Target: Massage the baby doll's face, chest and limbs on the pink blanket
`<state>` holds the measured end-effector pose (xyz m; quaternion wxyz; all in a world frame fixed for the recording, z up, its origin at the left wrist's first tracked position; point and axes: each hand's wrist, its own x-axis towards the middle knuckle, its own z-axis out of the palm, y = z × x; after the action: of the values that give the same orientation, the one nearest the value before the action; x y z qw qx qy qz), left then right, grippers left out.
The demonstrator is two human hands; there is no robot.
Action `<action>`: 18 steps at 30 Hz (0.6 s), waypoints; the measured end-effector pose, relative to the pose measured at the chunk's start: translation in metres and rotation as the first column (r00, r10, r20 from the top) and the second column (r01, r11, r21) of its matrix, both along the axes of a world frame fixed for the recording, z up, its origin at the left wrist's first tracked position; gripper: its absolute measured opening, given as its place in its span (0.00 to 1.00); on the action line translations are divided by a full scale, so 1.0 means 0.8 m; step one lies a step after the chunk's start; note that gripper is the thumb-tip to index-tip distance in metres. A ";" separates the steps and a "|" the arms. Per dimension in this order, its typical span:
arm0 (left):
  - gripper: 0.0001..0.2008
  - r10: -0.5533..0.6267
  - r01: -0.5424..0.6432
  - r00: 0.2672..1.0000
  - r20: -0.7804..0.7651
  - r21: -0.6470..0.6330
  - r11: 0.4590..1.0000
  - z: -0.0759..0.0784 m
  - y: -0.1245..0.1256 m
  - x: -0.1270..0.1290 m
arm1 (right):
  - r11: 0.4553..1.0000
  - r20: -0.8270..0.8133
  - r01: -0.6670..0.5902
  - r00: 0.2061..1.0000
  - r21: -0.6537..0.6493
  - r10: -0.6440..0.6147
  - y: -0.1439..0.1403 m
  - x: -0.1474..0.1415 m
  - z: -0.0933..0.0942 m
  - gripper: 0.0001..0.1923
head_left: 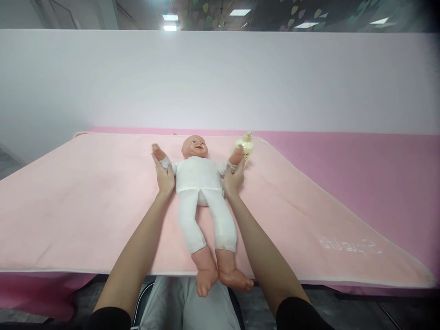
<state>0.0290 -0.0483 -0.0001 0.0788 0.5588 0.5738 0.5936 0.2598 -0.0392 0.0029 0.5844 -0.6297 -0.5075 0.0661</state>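
A baby doll (200, 174) with a white cloth body lies face up on a light pink towel (103, 201), its bare feet reaching over the front edge. My left hand (165, 176) is closed around the doll's forearm on the left side. On the other side, my right hand (234, 176) grips the doll's other forearm. Both of the doll's arms are spread outward, with their hands showing above my fingers. A pale yellow bottle (246, 145) lies just beyond my right hand, partly hidden by the doll's hand.
Darker pink cloth (378, 183) shows under the towel at the right. A white wall (220, 82) or partition stands behind the table. My legs (185, 302) are below the front edge, on a dark seat.
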 end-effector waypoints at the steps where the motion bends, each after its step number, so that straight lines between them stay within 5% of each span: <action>1: 0.37 -0.010 0.011 0.996 -0.092 0.010 1.000 0.003 -0.003 0.003 | 0.998 0.134 -0.059 0.989 -0.024 0.062 -0.005 -0.004 0.004 0.33; 4: 0.33 -0.060 0.061 0.927 -0.369 -0.009 0.998 0.011 -0.009 0.010 | 0.971 0.456 -0.134 0.864 -0.200 0.214 -0.016 -0.012 0.014 0.31; 9: 0.32 -0.072 0.029 0.839 -0.539 -0.087 0.996 0.011 -0.010 0.011 | 0.951 0.562 -0.098 0.787 -0.292 0.254 -0.018 -0.011 0.020 0.30; 13: 0.32 -0.073 0.031 0.865 -0.496 -0.091 0.995 0.009 -0.008 0.009 | 0.945 0.423 -0.169 0.862 -0.279 0.279 -0.016 -0.009 0.016 0.31; 18: 0.32 -0.125 0.115 0.965 -0.230 -0.056 0.992 0.006 -0.003 0.004 | 0.977 -0.004 -0.206 0.978 -0.053 0.206 -0.010 -0.011 0.006 0.32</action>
<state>0.0322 -0.0505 0.0048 0.0587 0.6563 0.5566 0.5059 0.2508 -0.0472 0.0073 0.5572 -0.5889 -0.5687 0.1392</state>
